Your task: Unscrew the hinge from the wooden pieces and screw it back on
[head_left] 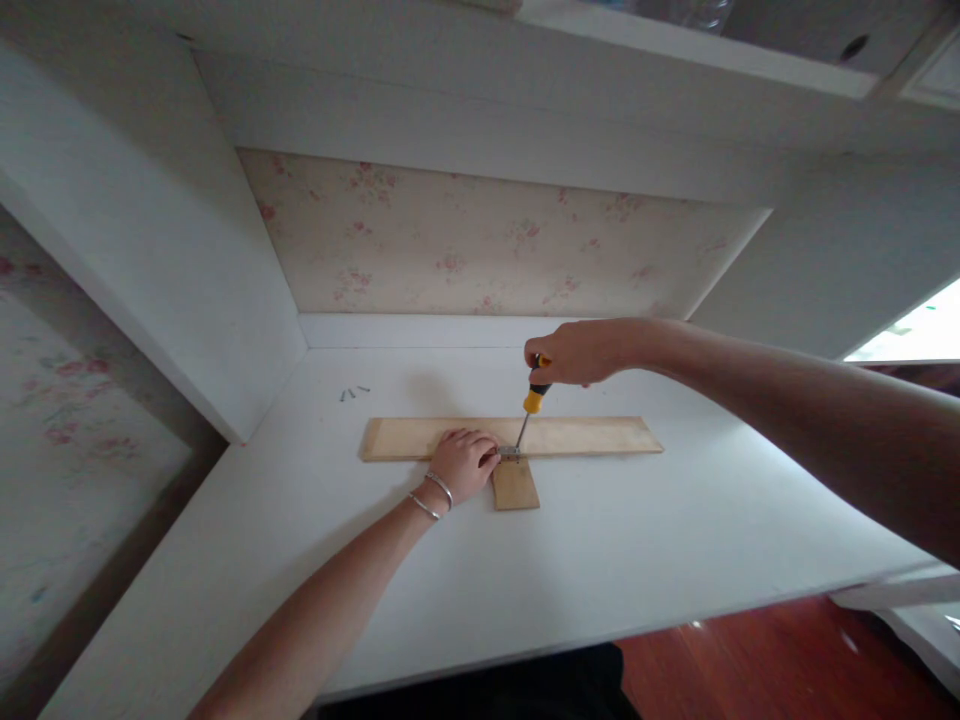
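The right hand point(570, 355) grips a yellow-and-black-handled screwdriver point(533, 401), its tip below those fingers at a small silver metal bracket point(509, 451); the left hand's point(463, 465) bent fingers rest on a long pale wooden board point(592, 435) beside the bracket, any pinch unclear; a short tan wooden piece point(516, 488) lies just right of them.

Table point(675, 530): white, flat | long board point(585, 436): pale wood, lying flat, running from 9 to 3 o'clock | short board point(516, 488): wood, flat, at 6 o'clock from the long board's middle, against its near edge | three small screws point(352, 394): loose, close together, at 11 o'clock from the long board's left end
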Tool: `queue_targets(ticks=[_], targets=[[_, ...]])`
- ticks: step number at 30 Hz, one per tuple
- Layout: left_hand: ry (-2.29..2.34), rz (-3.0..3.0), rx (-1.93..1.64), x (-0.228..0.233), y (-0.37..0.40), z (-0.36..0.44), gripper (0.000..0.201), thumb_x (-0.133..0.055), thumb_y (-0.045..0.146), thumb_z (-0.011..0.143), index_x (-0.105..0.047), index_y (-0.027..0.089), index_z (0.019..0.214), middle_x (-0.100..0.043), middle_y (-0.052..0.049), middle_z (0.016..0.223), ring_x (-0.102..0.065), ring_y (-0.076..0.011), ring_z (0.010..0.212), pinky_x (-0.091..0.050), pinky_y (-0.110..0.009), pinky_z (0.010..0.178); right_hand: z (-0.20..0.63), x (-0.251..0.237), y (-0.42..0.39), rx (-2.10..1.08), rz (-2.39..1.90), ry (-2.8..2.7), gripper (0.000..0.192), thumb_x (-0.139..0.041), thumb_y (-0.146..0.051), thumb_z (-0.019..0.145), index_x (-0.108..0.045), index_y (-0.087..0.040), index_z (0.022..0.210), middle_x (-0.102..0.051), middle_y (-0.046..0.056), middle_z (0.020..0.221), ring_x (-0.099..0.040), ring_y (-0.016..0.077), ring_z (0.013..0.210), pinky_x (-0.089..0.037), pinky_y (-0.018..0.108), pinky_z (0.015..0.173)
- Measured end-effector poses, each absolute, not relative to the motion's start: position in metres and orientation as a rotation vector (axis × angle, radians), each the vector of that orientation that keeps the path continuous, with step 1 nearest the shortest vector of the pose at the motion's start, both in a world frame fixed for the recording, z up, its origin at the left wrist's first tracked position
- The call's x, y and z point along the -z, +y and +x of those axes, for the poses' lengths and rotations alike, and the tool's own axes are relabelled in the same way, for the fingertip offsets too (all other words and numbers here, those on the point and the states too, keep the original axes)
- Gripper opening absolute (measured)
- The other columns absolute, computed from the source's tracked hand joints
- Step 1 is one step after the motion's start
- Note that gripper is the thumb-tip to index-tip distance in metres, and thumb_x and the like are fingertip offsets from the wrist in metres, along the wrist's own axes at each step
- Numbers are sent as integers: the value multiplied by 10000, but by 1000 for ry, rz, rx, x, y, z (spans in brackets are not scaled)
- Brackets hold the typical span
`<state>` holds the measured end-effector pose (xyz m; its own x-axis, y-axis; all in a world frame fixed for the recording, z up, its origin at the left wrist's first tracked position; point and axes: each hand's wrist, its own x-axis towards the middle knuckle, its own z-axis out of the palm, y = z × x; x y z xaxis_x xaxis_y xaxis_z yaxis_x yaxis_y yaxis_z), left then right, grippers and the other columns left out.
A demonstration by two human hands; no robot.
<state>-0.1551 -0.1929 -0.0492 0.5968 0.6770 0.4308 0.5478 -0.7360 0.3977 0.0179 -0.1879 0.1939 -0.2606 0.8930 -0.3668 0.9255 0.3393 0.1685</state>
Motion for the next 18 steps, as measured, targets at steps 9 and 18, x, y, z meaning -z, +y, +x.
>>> queue_targets(ticks=[9, 18], targets=[[1015, 2602, -848, 49, -193, -156, 91, -572, 254, 832, -645, 225, 879, -665, 14, 970, -565, -156, 915, -368, -335, 880, 9, -190, -193, -249, 1723, 2085, 571, -369, -646, 787, -643, -201, 1015, -653, 171, 927, -596, 338, 837, -401, 421, 651], [1016, 2592, -843, 50, -193, -156, 98, -574, 260, 829, -648, 228, 883, -664, 7, 979, -562, -161, 927, -373, -334, 883, 20, -191, -191, -21, 1442, 2426, 675, -609, -512, 680, -458, -227, 1274, -604, 118, 1130, -582, 252, 930, -402, 309, 688]])
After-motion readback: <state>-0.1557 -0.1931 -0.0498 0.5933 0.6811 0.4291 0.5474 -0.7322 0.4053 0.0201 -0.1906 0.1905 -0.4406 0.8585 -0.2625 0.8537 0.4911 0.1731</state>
